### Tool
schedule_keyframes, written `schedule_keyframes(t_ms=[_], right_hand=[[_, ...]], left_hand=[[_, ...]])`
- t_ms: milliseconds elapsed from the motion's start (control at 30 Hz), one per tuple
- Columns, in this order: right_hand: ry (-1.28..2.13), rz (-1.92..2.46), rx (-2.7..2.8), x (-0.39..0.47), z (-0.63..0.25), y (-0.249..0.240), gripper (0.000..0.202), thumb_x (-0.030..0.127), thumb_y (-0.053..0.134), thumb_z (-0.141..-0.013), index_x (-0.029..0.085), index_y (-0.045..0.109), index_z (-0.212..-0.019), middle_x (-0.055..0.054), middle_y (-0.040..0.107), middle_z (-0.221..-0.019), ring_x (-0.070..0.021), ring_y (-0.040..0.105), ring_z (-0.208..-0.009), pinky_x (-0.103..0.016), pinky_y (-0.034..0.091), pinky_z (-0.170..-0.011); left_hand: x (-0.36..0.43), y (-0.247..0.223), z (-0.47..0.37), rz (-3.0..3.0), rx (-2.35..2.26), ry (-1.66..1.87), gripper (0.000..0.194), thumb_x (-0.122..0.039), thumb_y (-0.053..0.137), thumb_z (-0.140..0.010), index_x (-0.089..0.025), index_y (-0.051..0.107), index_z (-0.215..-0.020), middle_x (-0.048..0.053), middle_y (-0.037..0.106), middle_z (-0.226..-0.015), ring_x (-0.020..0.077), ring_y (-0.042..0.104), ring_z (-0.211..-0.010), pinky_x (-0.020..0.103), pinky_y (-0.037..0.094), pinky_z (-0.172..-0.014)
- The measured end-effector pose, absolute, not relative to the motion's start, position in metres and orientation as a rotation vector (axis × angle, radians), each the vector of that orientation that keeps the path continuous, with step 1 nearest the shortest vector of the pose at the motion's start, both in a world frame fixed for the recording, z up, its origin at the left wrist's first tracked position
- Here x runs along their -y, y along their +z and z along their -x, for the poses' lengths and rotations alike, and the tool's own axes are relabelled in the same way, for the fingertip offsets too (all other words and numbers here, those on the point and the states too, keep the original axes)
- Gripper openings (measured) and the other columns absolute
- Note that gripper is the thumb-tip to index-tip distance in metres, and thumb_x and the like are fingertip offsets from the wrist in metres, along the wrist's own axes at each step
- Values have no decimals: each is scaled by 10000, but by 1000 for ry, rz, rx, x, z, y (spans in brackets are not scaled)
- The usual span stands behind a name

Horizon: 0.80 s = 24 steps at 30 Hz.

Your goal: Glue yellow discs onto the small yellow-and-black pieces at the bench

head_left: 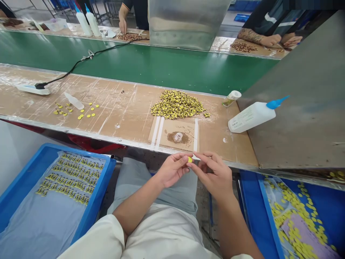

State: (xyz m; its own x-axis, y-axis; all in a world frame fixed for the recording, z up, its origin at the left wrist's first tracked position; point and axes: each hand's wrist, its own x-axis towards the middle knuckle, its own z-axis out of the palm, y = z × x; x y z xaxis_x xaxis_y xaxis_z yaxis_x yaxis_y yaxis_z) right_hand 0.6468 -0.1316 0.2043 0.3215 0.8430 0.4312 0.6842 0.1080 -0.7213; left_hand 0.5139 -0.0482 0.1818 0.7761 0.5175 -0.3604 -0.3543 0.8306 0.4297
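Observation:
Just off the table's front edge, my left hand pinches a small round yellow disc between thumb and index finger. My right hand meets it from the other side, with its thumb and index fingertips at the disc's edge and the other fingers curled. Beyond the hands, a cardboard pad with white tape strips bears a small clear cap in a brown wet stain. A thin stick lies beside the cap. Behind the pad is a heap of small yellow-and-dark pieces.
A white bottle with blue nozzle and a small jar stand right, by a metal panel. A blue tray holds rows of pieces; another blue bin holds yellow discs. Co-workers' hands are across the green belt.

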Motion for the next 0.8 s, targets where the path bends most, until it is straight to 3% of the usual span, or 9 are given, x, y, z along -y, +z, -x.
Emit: schedule_keyframes(t_ms=[233, 400, 567, 800], right_hand=[[247, 1627, 1722, 133, -657, 219, 311, 269, 652, -857, 308, 666, -1164, -51, 632, -1116, -80, 583, -637, -243, 527, -608], [229, 1611, 1658, 137, -653, 218, 262, 269, 647, -854, 286, 680, -1113, -64, 658, -1125, -96, 611, -644, -235, 518, -544], [169, 1578, 1590, 139, -652, 216, 261, 234, 664, -838, 284, 685, -1093, -56, 680, -1116, -141, 666, -802, -245, 549, -596], [198, 1591, 1634, 136, -657, 210, 244, 239, 657, -851, 274, 679, -1091, -50, 673, -1140, -107, 648, -734, -246, 565, -644]], left_hand=[[45, 180, -511, -424, -421, 341, 319, -346, 756, -745, -92, 680, -923, 19, 596, -762, 15, 519, -609, 103, 364, -504], [48, 180, -513, -311, -383, 301, 294, -324, 742, -764, -84, 671, -918, 58, 628, -853, 21, 551, -638, 100, 407, -548], [48, 180, -513, -162, -387, 326, 172, -232, 688, -815, -96, 666, -919, 41, 626, -816, 58, 596, -672, 138, 457, -589], [43, 188, -508, -258, -347, 268, 185, -207, 661, -833, -61, 681, -945, 74, 600, -859, 35, 523, -654, 107, 361, -490]])
